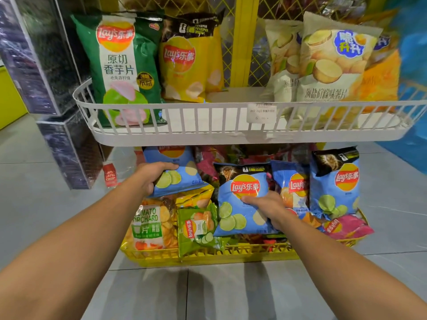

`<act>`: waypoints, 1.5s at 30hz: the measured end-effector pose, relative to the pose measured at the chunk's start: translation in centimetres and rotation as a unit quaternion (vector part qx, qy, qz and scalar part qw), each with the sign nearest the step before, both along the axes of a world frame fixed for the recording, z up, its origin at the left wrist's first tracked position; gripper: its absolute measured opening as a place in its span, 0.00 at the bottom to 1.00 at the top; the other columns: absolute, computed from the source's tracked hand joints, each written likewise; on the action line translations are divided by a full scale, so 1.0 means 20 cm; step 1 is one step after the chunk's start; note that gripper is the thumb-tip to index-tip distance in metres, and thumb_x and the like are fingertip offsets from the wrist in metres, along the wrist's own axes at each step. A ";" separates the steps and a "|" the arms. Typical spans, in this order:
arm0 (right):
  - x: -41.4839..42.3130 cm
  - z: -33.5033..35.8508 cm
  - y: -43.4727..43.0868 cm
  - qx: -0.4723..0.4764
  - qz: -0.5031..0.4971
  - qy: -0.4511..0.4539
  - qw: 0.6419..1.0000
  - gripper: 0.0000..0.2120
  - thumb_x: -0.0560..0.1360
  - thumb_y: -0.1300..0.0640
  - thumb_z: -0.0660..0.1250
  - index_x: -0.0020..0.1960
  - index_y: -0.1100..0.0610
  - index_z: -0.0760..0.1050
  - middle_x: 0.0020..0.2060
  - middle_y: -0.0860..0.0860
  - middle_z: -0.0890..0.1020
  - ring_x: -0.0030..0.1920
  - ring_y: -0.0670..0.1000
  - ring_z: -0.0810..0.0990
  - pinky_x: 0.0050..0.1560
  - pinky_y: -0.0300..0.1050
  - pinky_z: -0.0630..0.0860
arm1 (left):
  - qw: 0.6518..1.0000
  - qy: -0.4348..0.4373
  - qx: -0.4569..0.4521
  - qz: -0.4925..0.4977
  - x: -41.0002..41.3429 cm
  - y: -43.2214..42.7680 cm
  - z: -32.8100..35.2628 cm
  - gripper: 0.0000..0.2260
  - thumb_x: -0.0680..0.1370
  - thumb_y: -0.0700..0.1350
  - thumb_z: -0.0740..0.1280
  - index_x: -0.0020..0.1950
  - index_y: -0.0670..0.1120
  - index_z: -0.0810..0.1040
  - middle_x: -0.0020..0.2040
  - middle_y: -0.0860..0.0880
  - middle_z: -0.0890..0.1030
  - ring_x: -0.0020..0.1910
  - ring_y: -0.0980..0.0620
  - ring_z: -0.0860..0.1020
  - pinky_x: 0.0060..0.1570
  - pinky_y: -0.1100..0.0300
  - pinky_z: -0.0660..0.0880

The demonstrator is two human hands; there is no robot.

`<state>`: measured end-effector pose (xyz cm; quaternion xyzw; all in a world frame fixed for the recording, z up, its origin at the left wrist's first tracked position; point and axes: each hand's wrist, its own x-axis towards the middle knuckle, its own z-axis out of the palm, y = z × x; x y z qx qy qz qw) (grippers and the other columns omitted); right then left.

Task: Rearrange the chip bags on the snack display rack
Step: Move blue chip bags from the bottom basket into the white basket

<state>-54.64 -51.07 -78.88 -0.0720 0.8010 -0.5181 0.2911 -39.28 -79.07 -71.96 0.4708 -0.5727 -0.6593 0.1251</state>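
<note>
My left hand (154,179) fingers clutch a blue bag (178,179); my right hand (268,209) fingers grip another blue bag (240,204) above the yellow basket (208,256).

Grey tiled floor (231,292), clear acrylic boxes (46,65) at left.

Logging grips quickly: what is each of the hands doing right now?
Left hand: closed on the blue lime chip bag under the white shelf.
Right hand: closed on the front blue lime chip bag.
</note>
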 end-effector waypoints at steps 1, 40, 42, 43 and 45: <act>0.00 0.00 0.00 -0.005 -0.005 -0.001 1.000 0.15 0.66 0.52 0.81 0.46 0.57 0.80 0.44 0.56 0.86 0.45 0.57 0.85 0.44 0.53 0.83 | 1.000 0.003 0.008 -0.009 0.01 0.01 0.00 0.18 0.67 0.43 0.80 0.54 0.40 0.81 0.42 0.41 0.86 0.29 0.46 0.83 0.28 0.55 0.80; 0.19 1.30 0.42 -0.251 0.099 0.059 0.961 0.23 0.55 0.59 0.83 0.48 0.56 0.83 0.43 0.58 0.88 0.42 0.59 0.87 0.44 0.55 0.83 | 0.943 0.277 -0.144 -0.113 0.42 0.63 0.89 0.50 0.39 0.52 0.86 0.60 0.41 0.80 0.50 0.41 0.87 0.44 0.42 0.87 0.36 0.55 0.82; 0.13 1.39 0.35 -0.256 0.087 0.087 0.959 0.23 0.54 0.58 0.82 0.48 0.57 0.84 0.45 0.58 0.88 0.45 0.59 0.87 0.46 0.55 0.83 | 0.941 0.278 -0.157 -0.111 0.36 0.55 0.97 0.47 0.41 0.52 0.86 0.59 0.42 0.81 0.51 0.42 0.87 0.45 0.41 0.87 0.37 0.54 0.83; 0.11 1.44 0.32 -0.254 0.083 0.095 0.959 0.23 0.54 0.59 0.84 0.48 0.57 0.84 0.45 0.58 0.88 0.46 0.59 0.87 0.49 0.57 0.83 | 0.939 0.280 -0.164 -0.112 0.34 0.51 1.00 0.45 0.43 0.51 0.86 0.59 0.43 0.81 0.51 0.42 0.87 0.47 0.40 0.86 0.38 0.53 0.83; 0.06 1.52 0.24 -0.250 0.088 0.107 0.958 0.18 0.58 0.57 0.83 0.46 0.57 0.84 0.44 0.58 0.88 0.48 0.62 0.86 0.53 0.60 0.82 | 0.935 0.286 -0.177 -0.108 0.33 0.43 1.06 0.44 0.45 0.49 0.86 0.60 0.43 0.81 0.53 0.41 0.87 0.49 0.38 0.85 0.39 0.52 0.83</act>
